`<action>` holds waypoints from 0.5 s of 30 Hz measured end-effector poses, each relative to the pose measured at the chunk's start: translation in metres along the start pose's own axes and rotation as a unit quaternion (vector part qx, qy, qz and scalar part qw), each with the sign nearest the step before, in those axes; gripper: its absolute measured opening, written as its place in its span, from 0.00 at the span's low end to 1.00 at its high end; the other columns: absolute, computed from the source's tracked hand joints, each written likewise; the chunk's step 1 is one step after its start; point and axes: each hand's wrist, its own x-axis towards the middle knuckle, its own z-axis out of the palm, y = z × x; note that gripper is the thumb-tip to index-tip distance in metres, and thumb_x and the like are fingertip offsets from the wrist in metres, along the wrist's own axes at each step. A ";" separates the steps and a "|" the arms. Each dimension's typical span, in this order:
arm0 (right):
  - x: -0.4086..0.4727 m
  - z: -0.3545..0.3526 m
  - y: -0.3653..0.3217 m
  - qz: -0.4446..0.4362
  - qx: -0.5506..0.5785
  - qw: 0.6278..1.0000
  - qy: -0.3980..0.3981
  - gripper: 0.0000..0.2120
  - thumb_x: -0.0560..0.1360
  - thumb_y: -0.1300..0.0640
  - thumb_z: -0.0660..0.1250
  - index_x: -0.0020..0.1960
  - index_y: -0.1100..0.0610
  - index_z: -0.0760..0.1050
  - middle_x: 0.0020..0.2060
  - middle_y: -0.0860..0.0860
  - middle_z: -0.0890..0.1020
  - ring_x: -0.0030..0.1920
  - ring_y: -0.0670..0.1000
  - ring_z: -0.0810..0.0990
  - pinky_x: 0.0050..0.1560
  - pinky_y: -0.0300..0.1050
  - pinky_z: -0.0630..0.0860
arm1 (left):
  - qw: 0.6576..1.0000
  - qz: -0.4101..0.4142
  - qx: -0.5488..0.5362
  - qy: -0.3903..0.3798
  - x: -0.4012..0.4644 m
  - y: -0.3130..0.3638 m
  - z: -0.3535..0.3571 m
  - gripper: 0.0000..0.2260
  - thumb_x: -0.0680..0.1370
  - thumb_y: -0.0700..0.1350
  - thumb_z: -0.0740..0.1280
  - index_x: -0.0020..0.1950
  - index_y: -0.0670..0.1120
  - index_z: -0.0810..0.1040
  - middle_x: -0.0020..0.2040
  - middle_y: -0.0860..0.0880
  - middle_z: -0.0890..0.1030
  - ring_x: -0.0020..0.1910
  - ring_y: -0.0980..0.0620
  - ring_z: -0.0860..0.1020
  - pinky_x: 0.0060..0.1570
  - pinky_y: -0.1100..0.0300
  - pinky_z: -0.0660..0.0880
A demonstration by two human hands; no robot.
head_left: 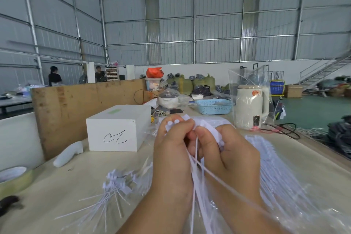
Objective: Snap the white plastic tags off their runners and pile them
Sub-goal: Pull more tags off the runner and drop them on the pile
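Mid-snap, I judge: left hand [171, 150] and right hand [230, 153] both pinch one strip of tags [195, 180] above the table [62, 186]; next, twist free, drop onto pile [115, 186].

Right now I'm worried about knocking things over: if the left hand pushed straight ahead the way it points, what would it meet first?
Probably the tangle of cables just beyond the left hand, then the glass-lidded pot. The white box sits left of that line. Depth is uncertain.
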 end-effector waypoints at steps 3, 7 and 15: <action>-0.001 0.003 0.003 -0.004 0.003 1.000 0.013 0.18 0.75 0.42 0.61 0.35 0.54 0.71 0.25 0.48 0.74 0.29 0.51 0.74 0.29 0.51 0.74 | 0.999 -0.036 -0.032 -0.013 0.000 -0.001 -0.001 0.11 0.73 0.37 0.65 0.35 0.49 0.67 0.30 0.49 0.63 0.23 0.55 0.65 0.24 0.66 0.65; -0.004 0.005 0.003 0.012 0.017 1.000 0.016 0.19 0.74 0.41 0.63 0.33 0.55 0.70 0.24 0.50 0.73 0.28 0.50 0.73 0.30 0.48 0.74 | 1.000 -0.019 -0.015 0.008 0.001 -0.005 -0.004 0.12 0.73 0.36 0.65 0.35 0.48 0.66 0.29 0.50 0.64 0.24 0.54 0.64 0.24 0.65 0.65; 0.028 -0.015 0.011 -0.001 0.045 0.990 -0.130 0.23 0.75 0.36 0.61 0.34 0.55 0.69 0.23 0.45 0.69 0.25 0.44 0.67 0.25 0.37 0.61 | 0.959 0.141 0.244 -0.039 0.015 0.022 -0.010 0.09 0.70 0.39 0.66 0.33 0.51 0.73 0.23 0.49 0.69 0.20 0.53 0.65 0.22 0.64 0.63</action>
